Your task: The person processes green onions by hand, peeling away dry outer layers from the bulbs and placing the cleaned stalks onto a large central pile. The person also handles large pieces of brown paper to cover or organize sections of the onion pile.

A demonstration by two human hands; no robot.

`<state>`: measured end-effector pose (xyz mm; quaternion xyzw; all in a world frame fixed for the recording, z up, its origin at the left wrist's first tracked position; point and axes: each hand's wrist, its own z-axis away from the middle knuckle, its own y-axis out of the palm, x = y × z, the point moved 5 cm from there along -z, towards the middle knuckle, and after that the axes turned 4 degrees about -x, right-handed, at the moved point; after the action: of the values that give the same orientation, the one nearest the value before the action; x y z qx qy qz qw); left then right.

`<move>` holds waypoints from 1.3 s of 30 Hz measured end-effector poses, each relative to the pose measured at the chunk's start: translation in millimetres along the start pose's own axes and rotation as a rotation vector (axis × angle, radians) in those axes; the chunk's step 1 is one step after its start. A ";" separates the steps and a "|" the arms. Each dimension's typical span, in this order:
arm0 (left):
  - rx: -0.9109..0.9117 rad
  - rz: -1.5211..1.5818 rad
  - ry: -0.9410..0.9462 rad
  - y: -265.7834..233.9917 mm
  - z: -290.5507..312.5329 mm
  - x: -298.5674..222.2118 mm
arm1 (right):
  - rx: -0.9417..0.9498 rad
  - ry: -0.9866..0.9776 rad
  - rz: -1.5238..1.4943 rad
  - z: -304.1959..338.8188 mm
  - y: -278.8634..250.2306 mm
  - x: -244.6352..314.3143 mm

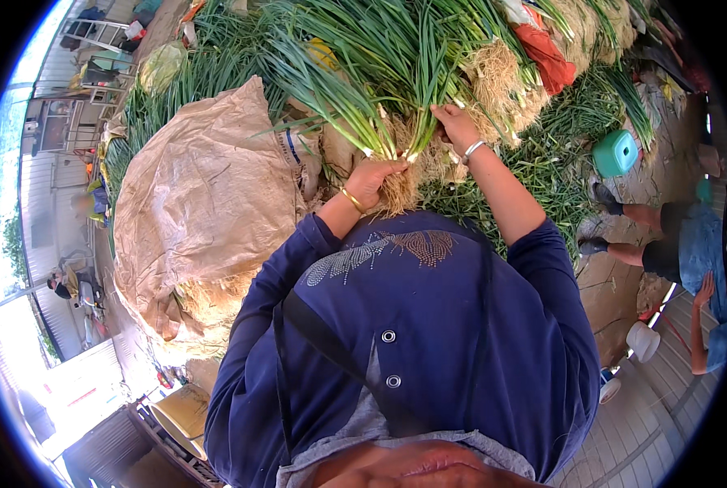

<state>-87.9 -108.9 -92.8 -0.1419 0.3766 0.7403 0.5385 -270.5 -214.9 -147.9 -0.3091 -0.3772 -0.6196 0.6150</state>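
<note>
My left hand [365, 180], with a gold-coloured bangle at the wrist, is closed around the white root ends of some green onions [355, 130]. Their pale, stringy roots [399, 193] hang below its fingers, close to my blue top. Up and to the right, my right hand [458, 128] wears a silver bangle and pinches at the lower stems of the green onions; its fingertips are partly hidden. Long green leaves fan out away from me. A thick bundle of green onions with tangled roots [493, 77] lies just beyond my right hand.
A large tan woven sack [209, 175] bulges at my left. Loose green leaves [534, 175] cover the ground at the right, near a teal plastic container [615, 153]. Another person [697, 252] is at the far right. A yellowish bucket [183, 416] stands at the lower left.
</note>
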 end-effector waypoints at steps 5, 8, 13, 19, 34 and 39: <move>-0.112 0.023 0.117 -19.1 -4.9 6.4 | -0.174 -0.639 0.676 66.4 23.7 18.2; -0.177 0.119 0.077 -28.0 -12.7 9.8 | 0.228 -0.673 0.475 124.3 55.5 -0.9; -0.210 -0.013 0.213 -37.9 -13.5 8.9 | 0.317 -0.454 -0.142 140.3 33.4 14.6; 0.004 0.102 0.015 1.3 5.8 1.5 | 0.203 0.089 -0.433 18.8 9.3 -46.1; -0.030 0.337 0.108 -16.8 1.3 -13.1 | 0.291 0.110 -0.718 64.9 21.0 -31.9; 0.048 0.308 -0.014 -4.2 -0.2 0.4 | 0.225 0.008 -0.624 49.5 48.1 5.8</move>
<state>-84.3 -108.2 -94.8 -0.0645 0.4077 0.8059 0.4244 -226.9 -174.0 -112.8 -0.1064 -0.5171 -0.7340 0.4273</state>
